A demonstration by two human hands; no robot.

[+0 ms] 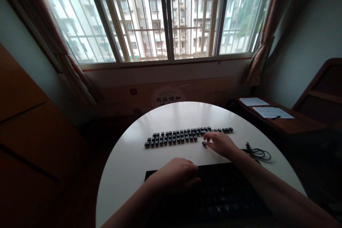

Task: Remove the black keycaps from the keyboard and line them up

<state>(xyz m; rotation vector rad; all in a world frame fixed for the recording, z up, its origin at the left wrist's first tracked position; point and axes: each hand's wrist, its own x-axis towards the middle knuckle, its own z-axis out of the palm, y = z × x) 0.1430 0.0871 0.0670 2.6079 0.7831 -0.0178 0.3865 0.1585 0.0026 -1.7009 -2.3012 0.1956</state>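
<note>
Steady the keyboard [223, 185] with the left hand [177, 172], curled over it, grip hidden. At the keyboard's twelve o'clock, guide the loose keycap [203, 143] with the right hand [221, 144], thumb against it; cannot tell whether pinched. Set squarely beside keycap rows [174, 136] toward nine o'clock.

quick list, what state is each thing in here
Left hand, fingers curled, over the keyboard
Right hand, fingers bent, at a loose keycap
Keyboard, in shadow, partly hidden
Other keycaps, loose, lined up in rows
Cable, looped
Papers, lying flat
Curtains, pulled aside
</note>
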